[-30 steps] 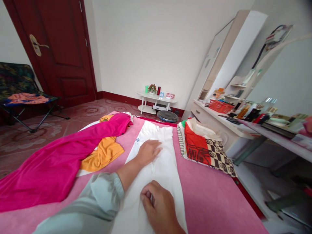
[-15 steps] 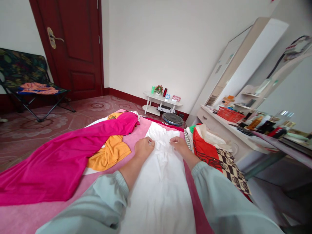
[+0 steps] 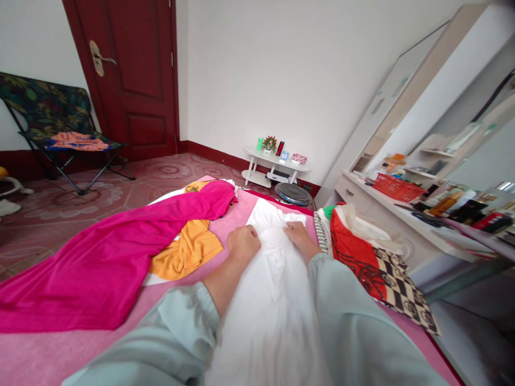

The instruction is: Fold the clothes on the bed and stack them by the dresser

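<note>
A magenta garment (image 3: pixel 100 268) lies partly over a yellow garment (image 3: pixel 187 249) on the pink cover (image 3: pixel 36 356); next, the left hand (image 3: pixel 244 244) has its grip closed at the left edge of the white garment (image 3: pixel 269 305), spread lengthwise between both forearms; the right hand (image 3: pixel 301 238) pinches its right edge, near some red and checked clothes (image 3: pixel 354 257).

Bare left hand (image 3: pixel 243 243), one; bare right hand (image 3: pixel 298 236), one; two altogether. Pale green cloth sleeves (image 3: pixel 177 321), two. Long white cloth garment (image 3: pixel 267 321) beneath, one. Long magenta cloth garment (image 3: pixel 100 262), one. Dark red panelled door (image 3: pixel 129 64), one. Leaf-print fabric folding chair (image 3: pixel 50 110), one. Red rectangular plastic basket (image 3: pixel 398 187), one. Flat round dark disc (image 3: pixel 293 193), one.
</note>
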Available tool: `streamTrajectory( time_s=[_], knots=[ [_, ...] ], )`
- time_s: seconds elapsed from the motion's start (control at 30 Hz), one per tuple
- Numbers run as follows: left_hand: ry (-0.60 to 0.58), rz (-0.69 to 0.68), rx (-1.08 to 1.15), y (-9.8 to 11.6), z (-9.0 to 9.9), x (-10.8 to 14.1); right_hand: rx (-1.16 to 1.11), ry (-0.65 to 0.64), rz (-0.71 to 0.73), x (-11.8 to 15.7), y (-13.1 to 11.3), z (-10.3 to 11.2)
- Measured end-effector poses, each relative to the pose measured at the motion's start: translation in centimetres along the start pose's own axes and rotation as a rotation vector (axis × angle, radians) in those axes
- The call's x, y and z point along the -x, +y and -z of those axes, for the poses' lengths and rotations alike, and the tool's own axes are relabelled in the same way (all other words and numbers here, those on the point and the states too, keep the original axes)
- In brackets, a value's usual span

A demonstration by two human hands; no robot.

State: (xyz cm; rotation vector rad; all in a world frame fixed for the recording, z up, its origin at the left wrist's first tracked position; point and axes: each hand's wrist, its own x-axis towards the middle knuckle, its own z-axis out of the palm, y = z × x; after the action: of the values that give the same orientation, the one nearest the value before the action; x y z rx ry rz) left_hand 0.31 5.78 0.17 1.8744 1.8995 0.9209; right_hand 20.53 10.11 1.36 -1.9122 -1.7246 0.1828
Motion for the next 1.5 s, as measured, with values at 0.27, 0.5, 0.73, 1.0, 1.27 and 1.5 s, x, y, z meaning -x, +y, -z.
streamTrajectory(
  time_s=[0.27, 0.5, 0.73, 1.0, 1.27, 1.5],
  knots=[
    [0.093, -0.377, 0.026, 1.0, 1.0, 0.8, 0.235, -0.017, 0.172, 2.5, -2.7, -0.6],
    [-0.069, -0.367, -0.176, 1.7, 1.1, 1.5, 0.364, -0.259, 0.086, 1.6, -1.5, -2.7],
    [-0.135, -0.291, -0.281, 1.4, 1.4, 1.2, 0.443, -0.379, 0.079, 0.9, -1.4, -1.7],
    [-0.123, -0.191, -0.243, 0.8, 0.9, 0.8, 0.484, -0.448, 0.04, -0.4, 0.1, 0.1],
    [-0.102, -0.169, -0.215, 0.9, 0.7, 0.6, 0.374, -0.327, 0.026, -0.5, 0.6, -1.1],
    [-0.123, -0.141, -0.174, 0.7, 0.8, 0.5, 0.263, -0.39, 0.018, -2.0, 1.4, 0.0]
  ],
)
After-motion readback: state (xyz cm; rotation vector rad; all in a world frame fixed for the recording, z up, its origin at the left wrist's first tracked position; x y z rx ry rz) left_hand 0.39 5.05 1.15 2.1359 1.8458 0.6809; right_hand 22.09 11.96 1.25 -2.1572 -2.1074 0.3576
